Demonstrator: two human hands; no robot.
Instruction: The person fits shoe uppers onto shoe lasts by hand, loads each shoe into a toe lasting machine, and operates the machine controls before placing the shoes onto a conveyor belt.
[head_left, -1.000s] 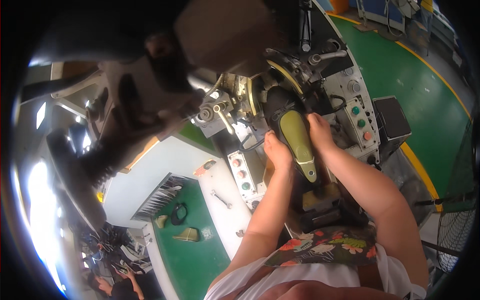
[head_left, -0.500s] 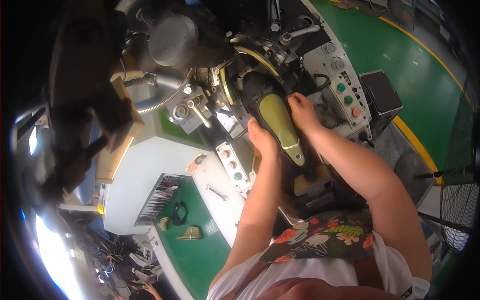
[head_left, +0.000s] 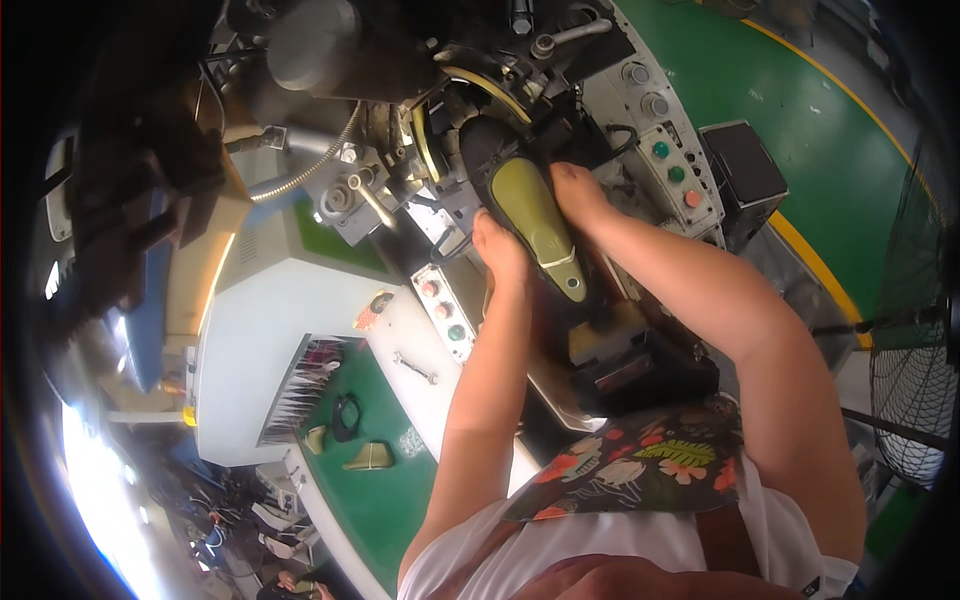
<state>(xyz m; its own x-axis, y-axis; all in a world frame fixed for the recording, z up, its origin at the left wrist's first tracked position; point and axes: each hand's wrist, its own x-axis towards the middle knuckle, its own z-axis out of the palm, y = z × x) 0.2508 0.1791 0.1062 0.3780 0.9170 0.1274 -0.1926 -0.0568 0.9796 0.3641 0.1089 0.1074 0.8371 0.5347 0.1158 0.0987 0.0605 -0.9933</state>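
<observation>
A dark shoe upper (head_left: 478,140) sits sole side up on an olive-green shoe last (head_left: 530,205), in the middle of a metal machine. The last's narrow heel end, with a round hole, points toward me. At the left side of the upper, my left hand (head_left: 500,245) grips its edge with bent fingers. My right hand (head_left: 577,192) is closed on the opposite edge; its fingertips are partly hidden. Curved brass-coloured jaws (head_left: 488,88) of the machine stand just beyond the toe.
Button panels flank the machine, one on the right (head_left: 677,172) and one at the left (head_left: 442,312). A wrench (head_left: 415,367) lies on the white ledge. Olive pieces (head_left: 370,456) rest on the green surface. A wire-mesh fan guard (head_left: 908,415) stands at right.
My view has shifted, so the machine, shoe and bench appear slightly further left and up. Both hands stay at the sides of the shoe upper.
</observation>
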